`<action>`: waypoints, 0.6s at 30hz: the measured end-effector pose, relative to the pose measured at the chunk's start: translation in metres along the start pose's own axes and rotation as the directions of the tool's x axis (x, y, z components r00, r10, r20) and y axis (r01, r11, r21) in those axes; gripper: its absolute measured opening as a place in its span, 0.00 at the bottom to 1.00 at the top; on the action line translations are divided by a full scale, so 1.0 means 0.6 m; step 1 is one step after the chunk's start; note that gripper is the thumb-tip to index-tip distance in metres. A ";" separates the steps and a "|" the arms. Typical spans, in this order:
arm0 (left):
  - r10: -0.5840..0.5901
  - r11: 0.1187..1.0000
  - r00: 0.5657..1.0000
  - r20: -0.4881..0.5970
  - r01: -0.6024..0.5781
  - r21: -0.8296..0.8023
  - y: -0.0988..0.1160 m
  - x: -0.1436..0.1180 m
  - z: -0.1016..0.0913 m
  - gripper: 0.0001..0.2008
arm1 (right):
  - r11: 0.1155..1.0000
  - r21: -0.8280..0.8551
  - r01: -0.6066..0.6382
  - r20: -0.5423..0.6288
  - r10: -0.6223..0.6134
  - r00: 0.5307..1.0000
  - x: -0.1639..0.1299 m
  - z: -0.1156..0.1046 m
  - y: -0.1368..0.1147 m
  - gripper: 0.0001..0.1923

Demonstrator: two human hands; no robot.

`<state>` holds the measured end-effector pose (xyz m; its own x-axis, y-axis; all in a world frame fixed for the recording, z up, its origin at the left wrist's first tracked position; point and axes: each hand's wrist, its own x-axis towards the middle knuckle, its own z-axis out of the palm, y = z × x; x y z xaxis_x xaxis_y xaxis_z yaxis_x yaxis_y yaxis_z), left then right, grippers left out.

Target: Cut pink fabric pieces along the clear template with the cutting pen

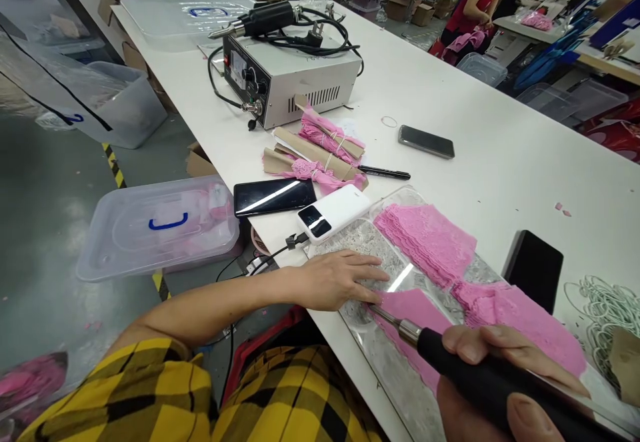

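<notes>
The person in the yellow checked shirt is mid-cut, as far as I can judge. The right hand (500, 369) is wrapped tight around a black hot-cutting tool (480, 369), whose metal tip (383, 312) sits at the corner of a pink fabric piece (413, 309). That piece lies on a glass plate (360, 239) at the near edge of the white worktop (500, 129). The left hand (340, 279) lies flat and open on the plate, fingers spread, just beside the tip, grasping nothing.

To my eye the step is trimming or sealing the fabric's edge. The next move seems to call for a steady draw of the tip along that edge, with the flat hand's fingers kept off the hot point.

More pink lace (425, 235) is heaped further along the plate. A white power bank (333, 213) and a dark phone (274, 197) lie just beyond the left hand, with a cable trailing off the worktop's edge. A second black phone (533, 269) rests to the right of the lace, near a tangle of pale cord (605, 315). Further back stand the white control box (293, 75), bundles of pink trim (325, 152), a pen (385, 174) and another phone (426, 142). The lace heap crowds the cutting spot most closely. Someone in red works at a far table.
</notes>
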<state>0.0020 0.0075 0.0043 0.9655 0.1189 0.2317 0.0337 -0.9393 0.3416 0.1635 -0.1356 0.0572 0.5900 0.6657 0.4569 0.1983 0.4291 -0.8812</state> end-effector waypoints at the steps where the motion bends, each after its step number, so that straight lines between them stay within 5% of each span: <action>1: 0.003 1.000 1.000 -0.011 -0.003 -0.001 0.000 0.000 0.000 0.20 | 0.999 -0.022 -0.026 -0.010 0.025 1.000 -0.002 0.000 -0.002 0.07; 10: 0.007 1.000 0.999 -0.039 -0.007 0.007 0.002 -0.001 0.000 0.18 | 0.995 -0.093 -0.018 0.019 0.020 1.000 -0.007 -0.018 0.013 0.12; 18: -0.015 1.000 1.000 -0.017 0.014 0.000 0.002 -0.002 -0.001 0.19 | 0.999 0.025 -0.036 0.069 0.034 0.997 -0.003 -0.001 0.001 0.03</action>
<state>0.0010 0.0064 0.0049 0.9604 0.1379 0.2420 0.0476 -0.9374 0.3451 0.1633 -0.1368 0.0559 0.5408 0.7204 0.4341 0.1573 0.4204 -0.8936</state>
